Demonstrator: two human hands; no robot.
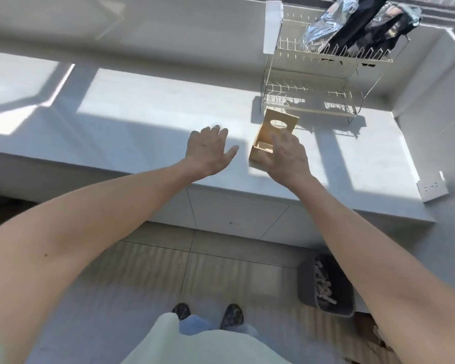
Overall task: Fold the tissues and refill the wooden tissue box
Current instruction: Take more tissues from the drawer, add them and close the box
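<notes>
Reaching over a pale countertop [147,106], a person's right hand [286,156] hovers with fingers spread above the wooden tissue box [267,132], just beyond its fingertips. The left hand [208,151], also spread, holds nothing, beside it.

- Pale grey worktop [147,106], crossed by bright window light and long shadows.
- Two-tier wire dish rack [323,82] against the white back wall [142,24].
- Grey tiled floor [221,269] below, with a dark bin [326,282].
- Wall socket [431,190] at right.
</notes>
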